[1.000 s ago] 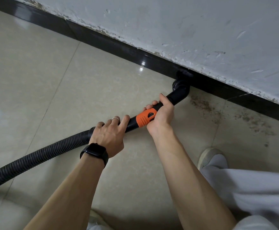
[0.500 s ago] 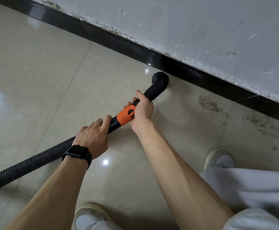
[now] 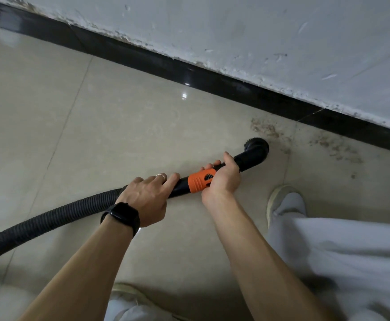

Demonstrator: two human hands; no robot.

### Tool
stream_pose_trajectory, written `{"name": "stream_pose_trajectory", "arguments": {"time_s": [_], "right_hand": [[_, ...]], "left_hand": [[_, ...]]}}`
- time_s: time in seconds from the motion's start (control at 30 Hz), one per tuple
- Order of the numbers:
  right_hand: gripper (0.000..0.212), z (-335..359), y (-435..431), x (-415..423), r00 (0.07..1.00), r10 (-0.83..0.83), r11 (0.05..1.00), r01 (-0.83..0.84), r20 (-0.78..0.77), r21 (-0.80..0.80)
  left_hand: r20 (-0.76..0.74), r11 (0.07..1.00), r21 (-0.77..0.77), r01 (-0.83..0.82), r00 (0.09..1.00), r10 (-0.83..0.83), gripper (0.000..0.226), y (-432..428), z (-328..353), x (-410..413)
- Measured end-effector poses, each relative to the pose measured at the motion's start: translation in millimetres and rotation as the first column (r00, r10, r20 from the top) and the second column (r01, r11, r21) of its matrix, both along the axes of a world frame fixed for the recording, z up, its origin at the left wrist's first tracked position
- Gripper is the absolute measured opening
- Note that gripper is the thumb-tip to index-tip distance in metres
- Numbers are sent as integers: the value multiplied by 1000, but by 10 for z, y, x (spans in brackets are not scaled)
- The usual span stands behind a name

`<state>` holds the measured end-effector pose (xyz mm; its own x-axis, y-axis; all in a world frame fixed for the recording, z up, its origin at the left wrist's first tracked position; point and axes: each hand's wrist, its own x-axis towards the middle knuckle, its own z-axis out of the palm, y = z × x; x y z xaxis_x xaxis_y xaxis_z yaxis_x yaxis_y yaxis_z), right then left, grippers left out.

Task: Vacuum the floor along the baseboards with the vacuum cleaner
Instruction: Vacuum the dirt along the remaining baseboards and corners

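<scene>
Black brush nozzle (image 3: 256, 150) sits right of centre, short of the baseboard (image 3: 212, 79), my right hand (image 3: 224, 179) gripping its neck, left hand (image 3: 147, 198) gripping the hose (image 3: 50, 218). Mid-sweep, I judge; next, push into the brown grime (image 3: 268, 130).

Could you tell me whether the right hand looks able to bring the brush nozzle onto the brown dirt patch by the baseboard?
Probably yes: the right hand grips the wand just behind the brush nozzle, which sits right beside the dirt patch, with nothing lying between them.
</scene>
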<state>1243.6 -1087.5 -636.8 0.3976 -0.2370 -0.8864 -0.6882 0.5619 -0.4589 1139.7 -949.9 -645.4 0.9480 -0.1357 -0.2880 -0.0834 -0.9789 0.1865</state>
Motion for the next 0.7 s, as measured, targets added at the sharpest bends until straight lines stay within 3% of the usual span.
{"name": "stream_pose_trajectory", "arguments": {"time_s": [0.7], "right_hand": [[19, -26, 21, 333, 993, 118, 989, -118, 5, 86]], "left_hand": [[41, 998, 24, -64, 997, 63, 52, -25, -25, 215]]}}
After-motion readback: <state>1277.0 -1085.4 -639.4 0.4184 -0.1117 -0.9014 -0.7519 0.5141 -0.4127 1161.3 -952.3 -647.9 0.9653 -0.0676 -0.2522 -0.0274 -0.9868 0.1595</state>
